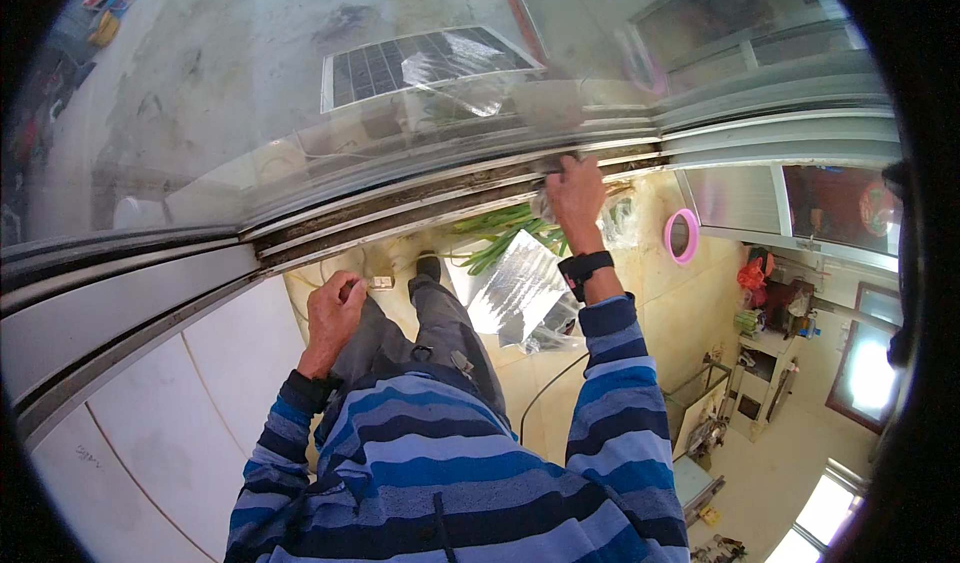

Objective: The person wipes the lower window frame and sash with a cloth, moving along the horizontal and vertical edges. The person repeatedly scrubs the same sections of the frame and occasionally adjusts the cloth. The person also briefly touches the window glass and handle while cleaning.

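Note:
A metal sliding-window track (450, 188), its grooves brown with dirt, crosses in front of me below the glass pane (247, 98). My right hand (577, 195) reaches to the right part of this track. Its fingers are curled over a small dark wad (551, 164), too blurred to name. A dark band is worn on that wrist. Lower and to the left, my left hand (334, 319) hangs above my left leg, apart from the track. Its fingers are curled in, and I see nothing clearly held there.
Beneath the track, long green leaves (510, 237) and a shiny silver sheet (521, 285) lie low down. A pink ring-shaped item (681, 237) is to their right. White panels (225, 368) stand on the left. A cabinet (761, 375) is farther right.

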`<state>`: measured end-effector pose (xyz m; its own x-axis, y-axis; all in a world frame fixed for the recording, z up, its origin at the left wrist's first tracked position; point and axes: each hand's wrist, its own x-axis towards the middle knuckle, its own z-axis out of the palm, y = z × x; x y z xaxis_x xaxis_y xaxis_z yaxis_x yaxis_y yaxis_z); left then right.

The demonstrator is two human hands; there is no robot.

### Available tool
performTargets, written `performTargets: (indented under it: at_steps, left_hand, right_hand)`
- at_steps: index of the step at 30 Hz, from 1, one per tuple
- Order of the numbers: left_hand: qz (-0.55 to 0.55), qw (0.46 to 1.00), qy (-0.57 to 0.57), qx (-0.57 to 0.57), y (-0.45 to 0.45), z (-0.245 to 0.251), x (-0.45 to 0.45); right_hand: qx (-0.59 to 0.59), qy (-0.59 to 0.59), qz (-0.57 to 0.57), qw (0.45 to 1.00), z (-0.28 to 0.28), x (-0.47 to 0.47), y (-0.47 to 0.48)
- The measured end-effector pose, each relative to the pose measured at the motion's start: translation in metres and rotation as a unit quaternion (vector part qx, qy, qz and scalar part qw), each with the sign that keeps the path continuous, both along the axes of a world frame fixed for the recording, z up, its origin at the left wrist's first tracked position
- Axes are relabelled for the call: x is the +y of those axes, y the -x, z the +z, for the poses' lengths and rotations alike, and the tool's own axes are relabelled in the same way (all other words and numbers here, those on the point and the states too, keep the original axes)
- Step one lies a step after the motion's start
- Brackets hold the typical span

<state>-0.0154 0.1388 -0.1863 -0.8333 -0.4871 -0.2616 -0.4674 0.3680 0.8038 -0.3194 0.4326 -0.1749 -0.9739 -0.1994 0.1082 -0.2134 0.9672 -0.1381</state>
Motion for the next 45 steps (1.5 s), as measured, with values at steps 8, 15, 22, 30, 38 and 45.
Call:
performTargets:
  at_steps: [8,15,22,30,38,45]
  left_hand:
    - [-0.010,1.000,-0.025,-0.003,-0.009,-0.004,0.004]
    - [-0.012,0.999,-0.045,0.028,-0.010,-0.004,0.002]
    - [-0.015,1.000,-0.014,-0.009,-0.015,-0.004,-0.015]
    - [0.003,0.998,-0.020,-0.062,-0.034,-0.010,-0.014]
    - [0.039,0.993,-0.020,-0.112,-0.036,-0.009,-0.001]
    - [0.012,0.997,-0.021,-0.079,-0.026,-0.009,0.012]
  right_hand:
    - [0.039,0.005,0.075,0.996,-0.006,-0.091,-0.056]
    - [-0.028,0.061,0.118,0.991,0.005,-0.149,-0.108]
    - [-0.003,0.061,0.142,0.988,-0.001,-0.083,-0.086]
    - [0.058,-0.159,-0.011,0.986,-0.005,0.090,0.061]
    - [0.031,-0.135,-0.156,0.978,0.009,0.161,0.120]
    - [-0.081,-0.139,-0.119,0.980,0.002,0.160,0.144]
